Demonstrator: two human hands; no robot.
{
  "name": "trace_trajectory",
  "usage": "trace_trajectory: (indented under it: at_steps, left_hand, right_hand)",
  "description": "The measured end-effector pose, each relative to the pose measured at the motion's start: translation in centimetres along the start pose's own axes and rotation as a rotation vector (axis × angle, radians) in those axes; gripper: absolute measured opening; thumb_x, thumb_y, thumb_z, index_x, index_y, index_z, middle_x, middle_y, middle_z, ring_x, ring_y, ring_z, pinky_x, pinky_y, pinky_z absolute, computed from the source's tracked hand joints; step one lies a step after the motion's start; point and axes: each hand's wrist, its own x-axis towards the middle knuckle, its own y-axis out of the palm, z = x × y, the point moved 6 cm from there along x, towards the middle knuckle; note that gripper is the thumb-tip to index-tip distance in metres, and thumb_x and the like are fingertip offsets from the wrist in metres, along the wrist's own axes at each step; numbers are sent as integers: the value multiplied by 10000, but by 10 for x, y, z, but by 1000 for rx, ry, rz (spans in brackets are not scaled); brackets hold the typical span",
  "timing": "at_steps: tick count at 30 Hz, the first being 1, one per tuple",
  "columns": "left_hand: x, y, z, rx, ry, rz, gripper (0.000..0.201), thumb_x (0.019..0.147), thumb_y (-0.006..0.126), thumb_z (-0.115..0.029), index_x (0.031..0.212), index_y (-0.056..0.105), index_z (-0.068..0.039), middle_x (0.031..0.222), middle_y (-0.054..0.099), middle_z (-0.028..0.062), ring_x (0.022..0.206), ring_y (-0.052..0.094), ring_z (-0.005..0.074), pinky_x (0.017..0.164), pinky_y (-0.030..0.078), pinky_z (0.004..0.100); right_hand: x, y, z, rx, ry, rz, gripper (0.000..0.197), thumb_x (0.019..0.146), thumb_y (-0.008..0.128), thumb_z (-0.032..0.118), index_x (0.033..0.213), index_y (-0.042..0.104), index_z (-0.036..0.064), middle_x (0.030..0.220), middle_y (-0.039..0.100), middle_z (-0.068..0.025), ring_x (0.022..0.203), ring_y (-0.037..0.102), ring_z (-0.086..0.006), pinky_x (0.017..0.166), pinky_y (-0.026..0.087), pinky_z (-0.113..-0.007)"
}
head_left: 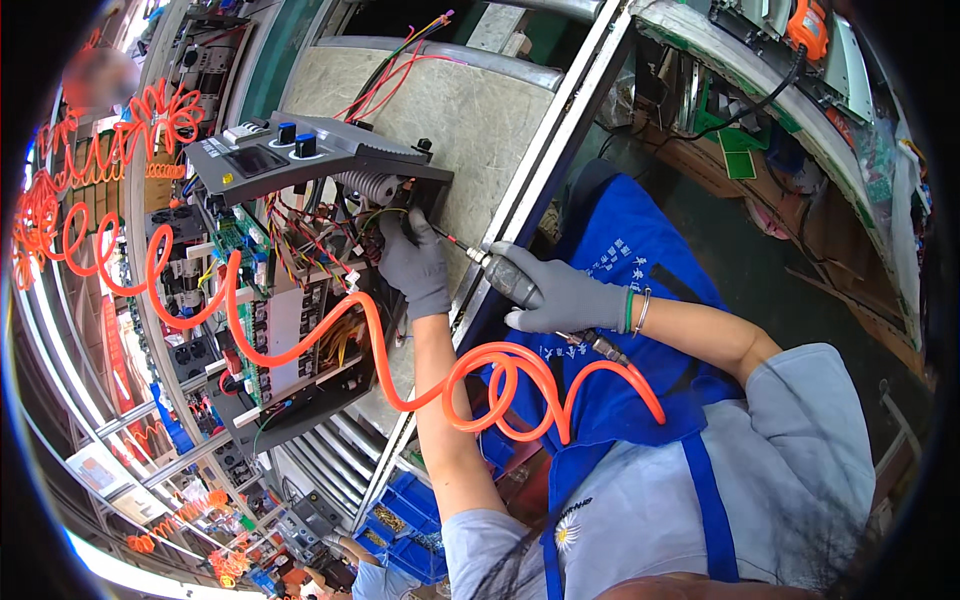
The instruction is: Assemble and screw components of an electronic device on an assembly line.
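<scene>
My right hand (572,292), in a grey glove, is wrapped round a grey air screwdriver (511,281). Its thin bit points left toward the side of an opened machine (300,165) with a dark grey control panel. An orange coiled air hose (480,392) runs from the fitting behind that hand, across my left forearm. My left hand (415,265), also gloved in grey, reaches in beside the panel's edge, with its fingers closed near thin wires. Its fingertips are partly hidden, so what they pinch does not show. Coloured wires (300,235) and a green circuit board (240,232) fill the open housing.
The machine rests on a grey worktop (460,120) edged by a white metal rail (560,140). Red and black wires (400,70) lie at the back. Blue bins (412,505) of small parts stand lower left. Another person's arm (350,548) shows nearby.
</scene>
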Motion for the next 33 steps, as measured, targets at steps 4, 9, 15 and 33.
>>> trace_trajectory:
  at_steps: [4, 9, 15, 33]
  left_hand:
    - [-2, 2, 3, -51, 64, -20, 439, 919, 553, -404, 1154, 565, -33, 1026, 658, 200, 910, 661, 348, 754, 519, 409]
    - [-1, 0, 3, 13, 105, -26, 379, 867, 641, -297, 1140, 573, -44, 995, 664, 187, 879, 661, 361, 754, 521, 413]
    - [-1, 2, 2, 51, 86, -69, 367, 842, 663, -256, 1136, 574, -54, 961, 669, 187, 857, 663, 360, 696, 525, 410]
    - [-19, -6, 27, 5, -28, 81, 485, 845, 603, -360, 1230, 500, -82, 814, 652, 150, 714, 647, 353, 619, 517, 465]
  right_hand:
    - [0, 0, 0, -13, 15, 3, 870, 740, 659, 376, 1460, 219, 162, 629, 556, -123, 606, 615, -293, 592, 468, -400]
    - [1, 1, 2, 32, 8, 18, 849, 763, 655, 328, 1466, 208, 162, 656, 578, -105, 593, 626, -248, 581, 489, -362]
    - [0, 2, 6, 110, 109, 95, 827, 802, 646, 250, 1483, 185, 170, 674, 592, -66, 546, 615, -164, 546, 505, -298]
    - [-34, -39, 27, 824, 425, 373, 590, 881, 601, 322, 1364, 388, 58, 1054, 563, -137, 536, 521, -108, 473, 448, -264]
